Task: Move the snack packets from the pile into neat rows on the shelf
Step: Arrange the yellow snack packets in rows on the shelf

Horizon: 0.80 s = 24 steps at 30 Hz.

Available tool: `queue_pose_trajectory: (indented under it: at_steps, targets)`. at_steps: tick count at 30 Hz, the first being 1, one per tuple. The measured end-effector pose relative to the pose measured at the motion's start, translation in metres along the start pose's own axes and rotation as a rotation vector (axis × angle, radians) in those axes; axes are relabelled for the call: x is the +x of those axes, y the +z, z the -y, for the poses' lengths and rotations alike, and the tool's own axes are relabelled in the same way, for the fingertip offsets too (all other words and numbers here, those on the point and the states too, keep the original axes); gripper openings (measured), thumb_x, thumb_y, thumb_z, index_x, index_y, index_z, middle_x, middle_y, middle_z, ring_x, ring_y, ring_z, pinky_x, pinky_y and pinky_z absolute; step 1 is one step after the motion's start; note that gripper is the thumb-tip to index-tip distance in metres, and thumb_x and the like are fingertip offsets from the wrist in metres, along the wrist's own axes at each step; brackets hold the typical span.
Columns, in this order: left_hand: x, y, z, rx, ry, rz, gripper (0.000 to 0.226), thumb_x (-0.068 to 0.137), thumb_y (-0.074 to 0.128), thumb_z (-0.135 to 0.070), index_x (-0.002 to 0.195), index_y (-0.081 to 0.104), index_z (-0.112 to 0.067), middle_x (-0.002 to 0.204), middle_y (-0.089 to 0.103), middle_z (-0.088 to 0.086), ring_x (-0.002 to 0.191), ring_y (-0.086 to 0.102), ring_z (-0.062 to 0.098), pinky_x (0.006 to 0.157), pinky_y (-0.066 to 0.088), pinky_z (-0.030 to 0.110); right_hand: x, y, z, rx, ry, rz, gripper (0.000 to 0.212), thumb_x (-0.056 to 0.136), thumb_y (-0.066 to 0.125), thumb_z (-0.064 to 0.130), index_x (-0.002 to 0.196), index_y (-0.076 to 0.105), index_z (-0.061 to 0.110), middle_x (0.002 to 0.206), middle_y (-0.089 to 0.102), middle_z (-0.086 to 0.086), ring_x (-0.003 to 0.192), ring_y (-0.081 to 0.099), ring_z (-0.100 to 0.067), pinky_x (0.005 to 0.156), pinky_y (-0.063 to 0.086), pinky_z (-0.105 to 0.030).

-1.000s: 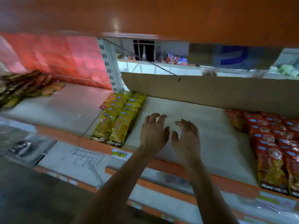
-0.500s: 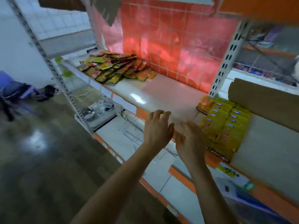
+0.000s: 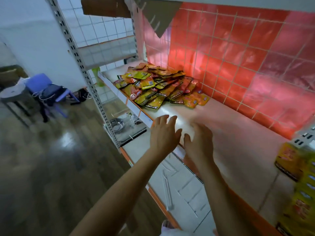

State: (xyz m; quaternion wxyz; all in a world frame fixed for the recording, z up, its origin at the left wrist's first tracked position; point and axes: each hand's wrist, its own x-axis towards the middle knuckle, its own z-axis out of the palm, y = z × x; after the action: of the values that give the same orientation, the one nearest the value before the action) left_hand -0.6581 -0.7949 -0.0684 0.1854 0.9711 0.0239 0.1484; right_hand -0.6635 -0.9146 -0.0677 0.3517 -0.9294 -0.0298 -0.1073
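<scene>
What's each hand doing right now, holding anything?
Left hand: open, fingers spread, holding nothing.
Right hand: open, slightly blurred, holding nothing.

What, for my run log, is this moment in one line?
left hand open, empty; right hand open, empty; both above shelf; pile ahead; rows at right

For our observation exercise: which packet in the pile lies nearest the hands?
The yellow packet at the front corner of the pile; all others lie farther back.

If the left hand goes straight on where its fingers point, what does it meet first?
Probably the near yellow packets of the pile; only bare shelf seems to lie before the left hand. Its height is unclear.
</scene>
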Motion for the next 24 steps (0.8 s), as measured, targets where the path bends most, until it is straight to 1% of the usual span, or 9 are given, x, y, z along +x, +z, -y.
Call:
queue_pose_trajectory:
  at_steps: [4, 6, 9, 12, 14, 17, 18, 21, 24]
  targets:
    - [0.040, 0.003, 0.023, 0.020, -0.065, 0.001, 0.060, 0.093, 0.054, -0.042, 0.145, 0.036, -0.019, 0.148, 0.036, 0.012, 0.136, 0.029, 0.033, 0.102, 0.037, 0.046, 0.048, 0.026, 0.010, -0.049, -0.039, 0.049, 0.048, 0.092, 0.057, 0.016, 0.138, 0.046, 0.009, 0.148, 0.040, -0.010, 0.139, 0.029, -0.025, 0.115, 0.021, -0.034]
    - [0.054, 0.007, 0.034, 0.031, -0.097, 0.027, 0.062, 0.093, 0.054, -0.043, 0.146, 0.033, -0.019, 0.150, 0.032, 0.013, 0.138, 0.027, 0.033, 0.102, 0.036, 0.046, 0.062, 0.038, 0.014, -0.075, -0.049, 0.062, 0.049, 0.090, 0.058, 0.016, 0.137, 0.046, 0.008, 0.147, 0.041, -0.010, 0.137, 0.031, -0.026, 0.115, 0.023, -0.036]
    - [0.074, 0.010, 0.050, 0.030, -0.142, 0.026, 0.062, 0.091, 0.057, -0.043, 0.143, 0.035, -0.016, 0.150, 0.031, 0.014, 0.137, 0.027, 0.034, 0.104, 0.034, 0.045, 0.078, 0.054, 0.022, -0.087, -0.057, 0.067, 0.049, 0.089, 0.059, 0.016, 0.136, 0.045, 0.008, 0.146, 0.041, -0.010, 0.136, 0.032, -0.026, 0.112, 0.024, -0.036]
    - [0.098, 0.012, 0.069, 0.030, -0.165, 0.003, 0.060, 0.090, 0.058, -0.041, 0.139, 0.041, -0.011, 0.146, 0.035, 0.016, 0.134, 0.032, 0.036, 0.104, 0.034, 0.044, 0.095, 0.072, 0.031, -0.076, -0.055, 0.061, 0.050, 0.091, 0.056, 0.017, 0.139, 0.041, 0.009, 0.147, 0.037, -0.009, 0.137, 0.028, -0.025, 0.113, 0.021, -0.033]
    - [0.117, 0.013, 0.083, 0.027, -0.140, -0.028, 0.056, 0.089, 0.060, -0.037, 0.134, 0.047, -0.007, 0.140, 0.042, 0.019, 0.128, 0.037, 0.038, 0.101, 0.036, 0.045, 0.110, 0.083, 0.037, -0.074, -0.059, 0.046, 0.049, 0.090, 0.057, 0.017, 0.136, 0.043, 0.010, 0.144, 0.040, -0.009, 0.135, 0.031, -0.025, 0.110, 0.025, -0.034]
    - [0.146, 0.015, 0.103, -0.015, -0.095, -0.111, 0.048, 0.084, 0.063, -0.030, 0.122, 0.056, -0.001, 0.125, 0.053, 0.024, 0.112, 0.048, 0.043, 0.089, 0.046, 0.051, 0.135, 0.099, 0.049, -0.051, -0.010, -0.006, 0.045, 0.087, 0.060, 0.017, 0.130, 0.050, 0.010, 0.134, 0.048, -0.010, 0.125, 0.040, -0.028, 0.101, 0.034, -0.036]
    - [0.155, 0.014, 0.108, -0.030, -0.090, -0.116, 0.047, 0.083, 0.065, -0.029, 0.120, 0.057, 0.000, 0.122, 0.054, 0.024, 0.110, 0.050, 0.043, 0.086, 0.047, 0.051, 0.144, 0.103, 0.053, -0.040, 0.008, -0.028, 0.045, 0.085, 0.062, 0.016, 0.128, 0.052, 0.009, 0.130, 0.051, -0.011, 0.122, 0.043, -0.030, 0.099, 0.035, -0.037]
    - [0.186, 0.011, 0.125, -0.026, -0.067, -0.121, 0.048, 0.084, 0.068, -0.031, 0.119, 0.058, 0.000, 0.123, 0.055, 0.024, 0.111, 0.050, 0.043, 0.086, 0.045, 0.050, 0.169, 0.114, 0.067, -0.011, 0.040, -0.099, 0.042, 0.082, 0.065, 0.013, 0.122, 0.057, 0.005, 0.122, 0.056, -0.016, 0.116, 0.048, -0.035, 0.098, 0.036, -0.039]
    - [0.215, 0.011, 0.143, -0.034, -0.037, -0.133, 0.046, 0.083, 0.068, -0.033, 0.114, 0.059, -0.001, 0.116, 0.059, 0.023, 0.104, 0.054, 0.043, 0.083, 0.045, 0.047, 0.194, 0.121, 0.083, 0.023, 0.049, -0.159, 0.037, 0.081, 0.065, 0.011, 0.118, 0.059, 0.007, 0.118, 0.057, -0.016, 0.114, 0.048, -0.035, 0.098, 0.035, -0.037]
